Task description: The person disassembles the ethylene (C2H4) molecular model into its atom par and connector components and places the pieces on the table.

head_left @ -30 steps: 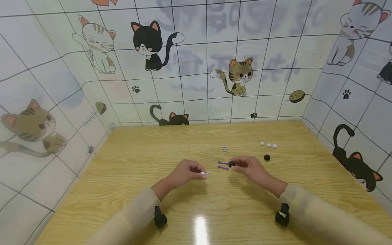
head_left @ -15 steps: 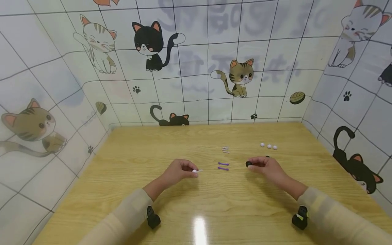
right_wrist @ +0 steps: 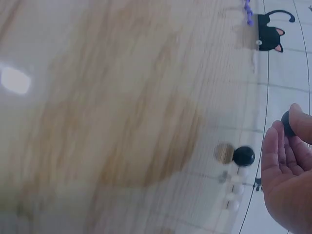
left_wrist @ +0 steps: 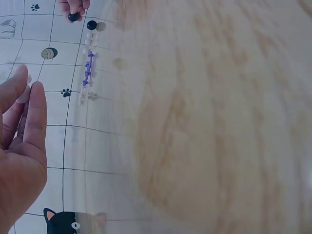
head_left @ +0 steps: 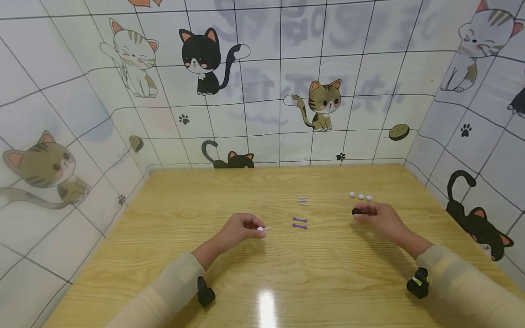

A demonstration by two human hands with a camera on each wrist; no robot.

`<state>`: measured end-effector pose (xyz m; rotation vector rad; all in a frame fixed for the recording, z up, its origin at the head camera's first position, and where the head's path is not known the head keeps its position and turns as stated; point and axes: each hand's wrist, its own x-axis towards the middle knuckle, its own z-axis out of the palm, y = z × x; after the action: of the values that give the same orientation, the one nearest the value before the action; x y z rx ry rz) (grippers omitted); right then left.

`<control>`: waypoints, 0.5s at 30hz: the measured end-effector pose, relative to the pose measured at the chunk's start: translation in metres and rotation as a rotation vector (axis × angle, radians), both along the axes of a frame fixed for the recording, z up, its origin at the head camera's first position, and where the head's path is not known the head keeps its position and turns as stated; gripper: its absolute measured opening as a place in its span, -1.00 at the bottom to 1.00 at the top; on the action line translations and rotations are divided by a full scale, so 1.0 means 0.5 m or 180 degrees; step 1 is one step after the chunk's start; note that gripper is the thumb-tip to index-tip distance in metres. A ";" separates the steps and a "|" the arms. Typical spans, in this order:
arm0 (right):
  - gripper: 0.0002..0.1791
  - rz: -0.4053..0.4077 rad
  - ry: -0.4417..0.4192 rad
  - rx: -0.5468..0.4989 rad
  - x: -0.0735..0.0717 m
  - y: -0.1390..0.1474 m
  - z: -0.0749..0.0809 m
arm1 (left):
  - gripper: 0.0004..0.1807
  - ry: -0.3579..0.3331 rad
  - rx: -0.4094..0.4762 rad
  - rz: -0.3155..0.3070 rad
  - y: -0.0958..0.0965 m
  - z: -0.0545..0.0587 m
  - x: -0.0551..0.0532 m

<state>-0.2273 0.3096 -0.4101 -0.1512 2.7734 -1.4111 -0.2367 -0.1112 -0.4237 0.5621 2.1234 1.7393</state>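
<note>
Between the thumb and fingers of my left hand [head_left: 238,231] is a small white ball [head_left: 260,229] with a thin white stick [head_left: 268,228] pointing right from it. A black ball [head_left: 356,211] is pinched in the fingertips of my right hand [head_left: 381,219], raised over the right part of the table. Beneath it, the right wrist view shows a second black ball [right_wrist: 243,156] on the table, hidden in the head view. Two purple rods with knobbed ends [head_left: 300,226] lie between the hands. Behind them are several short white sticks [head_left: 302,201].
Three white balls [head_left: 361,197] sit in a row just beyond my right hand. The wooden table [head_left: 197,191] ends at a wall cloth [head_left: 262,123] printed with cats, which also hangs on both sides.
My right hand has carried the black ball right and away from me, from beside the purple rods to the other black ball. My left hand shifted slightly left, then stayed still.
</note>
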 end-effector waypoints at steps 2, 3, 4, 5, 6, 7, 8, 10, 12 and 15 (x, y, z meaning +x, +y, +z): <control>-0.46 -0.0078 0.0021 0.0131 -0.005 0.018 -0.003 | -0.73 -0.0010 0.0031 0.0006 0.001 -0.001 0.000; -0.45 -0.0138 0.0016 0.0202 -0.007 0.025 -0.004 | -0.72 -0.0013 0.0046 0.0011 0.002 -0.001 0.000; -0.45 -0.0181 0.0027 0.0280 -0.009 0.032 -0.006 | -0.71 -0.0017 0.0057 0.0016 0.002 -0.001 -0.001; -0.45 -0.0218 0.0037 0.0341 -0.011 0.039 -0.007 | -0.71 -0.0019 0.0070 0.0020 0.003 -0.002 -0.001; -0.45 -0.0241 0.0040 0.0405 -0.013 0.044 -0.009 | -0.71 -0.0028 0.0081 0.0021 0.003 -0.003 -0.001; -0.46 -0.0269 0.0040 0.0448 -0.014 0.049 -0.010 | -0.72 -0.0036 0.0095 0.0020 0.003 -0.003 -0.001; -0.47 -0.0283 0.0029 0.0478 -0.015 0.052 -0.011 | -0.72 -0.0041 0.0107 0.0018 0.004 -0.003 0.000; -0.50 -0.0289 0.0007 0.0532 -0.016 0.059 -0.014 | -0.72 -0.0034 0.0123 -0.0001 0.004 -0.003 0.001; -0.51 -0.0297 -0.0038 0.0571 -0.017 0.063 -0.017 | -0.69 -0.0037 0.0117 -0.0015 0.005 -0.002 0.002; -0.53 -0.0306 -0.0072 0.0649 -0.020 0.068 -0.022 | -0.64 -0.0022 0.0098 -0.0056 0.006 0.000 0.002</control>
<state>-0.2374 0.3438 -0.4212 0.0028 2.9184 -1.1284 -0.2355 -0.1085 -0.4238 0.5806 2.0841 1.7649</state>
